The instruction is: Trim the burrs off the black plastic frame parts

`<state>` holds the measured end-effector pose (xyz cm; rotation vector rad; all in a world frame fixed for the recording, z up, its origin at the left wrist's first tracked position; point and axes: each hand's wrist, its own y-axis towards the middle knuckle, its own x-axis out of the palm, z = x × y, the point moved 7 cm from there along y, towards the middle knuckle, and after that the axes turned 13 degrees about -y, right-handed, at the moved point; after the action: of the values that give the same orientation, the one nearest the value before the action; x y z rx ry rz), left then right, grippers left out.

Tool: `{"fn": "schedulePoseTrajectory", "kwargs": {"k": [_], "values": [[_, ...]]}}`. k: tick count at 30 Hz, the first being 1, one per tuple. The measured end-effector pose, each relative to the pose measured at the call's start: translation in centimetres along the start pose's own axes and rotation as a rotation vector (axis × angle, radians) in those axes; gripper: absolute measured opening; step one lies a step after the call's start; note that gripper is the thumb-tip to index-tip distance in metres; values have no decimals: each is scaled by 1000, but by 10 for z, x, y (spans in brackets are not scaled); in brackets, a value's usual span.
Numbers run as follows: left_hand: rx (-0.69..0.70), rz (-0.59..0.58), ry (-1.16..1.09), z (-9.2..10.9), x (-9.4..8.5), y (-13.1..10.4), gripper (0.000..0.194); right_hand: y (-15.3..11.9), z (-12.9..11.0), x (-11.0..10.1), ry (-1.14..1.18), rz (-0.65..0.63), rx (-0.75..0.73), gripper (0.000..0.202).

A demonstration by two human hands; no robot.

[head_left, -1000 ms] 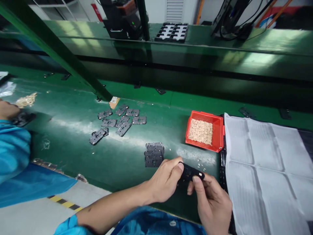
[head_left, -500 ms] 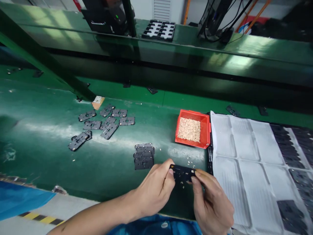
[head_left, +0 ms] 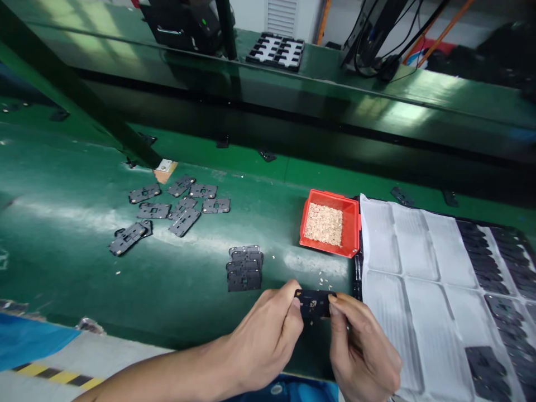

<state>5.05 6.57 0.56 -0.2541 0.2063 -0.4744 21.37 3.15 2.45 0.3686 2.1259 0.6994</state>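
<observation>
A flat black plastic plate (head_left: 314, 304) with cut-outs is held level above the near edge of the bench. My left hand (head_left: 272, 329) is closed on its left end, the thumb lying on top. At the opposite end, the thumb and forefinger of my right hand (head_left: 363, 343) pinch the upper right corner; whether a small piece is also between them is hidden. Beyond the hands stands a red bin (head_left: 309, 244) with many tiny tan pieces (head_left: 323, 224) inside. Left of the hands, several similar black plates (head_left: 245, 279) lie in an overlapping stack.
More black plates (head_left: 184, 222) are scattered on the green bench (head_left: 176, 301) to the left. A large tray with white lined compartments (head_left: 383, 312) fills the right side, with rows of black plates (head_left: 488, 368) in it. A green post (head_left: 104, 123) slants across the upper left.
Both hands and the plate have stayed nearly in place as the view shifted slightly. The right fingertips now cover the plate's upper right corner, where a small pale spot showed before.
</observation>
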Motion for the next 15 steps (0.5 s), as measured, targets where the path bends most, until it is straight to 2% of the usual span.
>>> {"fn": "schedulePoseTrajectory", "kwargs": {"k": [7,11,15], "values": [[18,-9,-43,1,0,1,24,-2,8,6,77,-129,112,30],[45,23,-43,1,0,1,26,-6,14,6,122,-142,157,31],[63,67,-25,-2,-3,5,27,-8,19,6,194,-186,223,20]]}}
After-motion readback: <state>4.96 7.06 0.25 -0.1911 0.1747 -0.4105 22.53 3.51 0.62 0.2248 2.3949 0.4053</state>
